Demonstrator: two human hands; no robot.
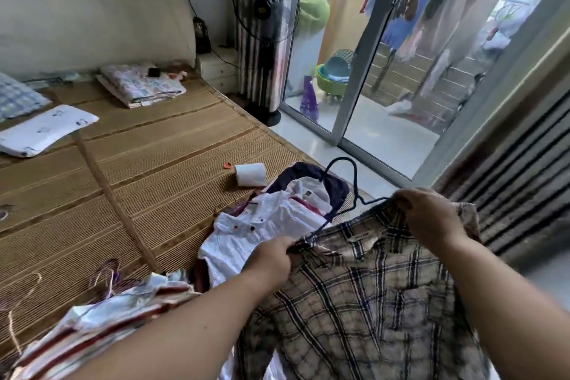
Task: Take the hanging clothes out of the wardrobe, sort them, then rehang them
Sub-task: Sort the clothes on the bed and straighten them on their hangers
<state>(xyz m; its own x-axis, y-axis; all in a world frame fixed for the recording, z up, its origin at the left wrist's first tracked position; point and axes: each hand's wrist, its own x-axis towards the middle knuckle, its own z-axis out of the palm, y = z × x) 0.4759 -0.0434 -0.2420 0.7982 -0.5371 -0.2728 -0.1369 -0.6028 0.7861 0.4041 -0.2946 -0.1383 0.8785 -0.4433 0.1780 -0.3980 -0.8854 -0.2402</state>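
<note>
Plaid shirt (354,302) is held at 5 o'clock of the view. Its hanger (355,176) is laid along 8-to-2 o'clock, hook toward 11. One shoulder is pinched by the left hand (273,259), the other by the right hand (431,216); both are judged equally near.

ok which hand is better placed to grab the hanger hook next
Probably right: the right hand pinches the plaid shirt at the collar, close to the hanger stem; the left hand grips the shoulder farther off.

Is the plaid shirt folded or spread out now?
Spread out: the left hand and right hand hold the plaid shirt wide near its collar.
</note>
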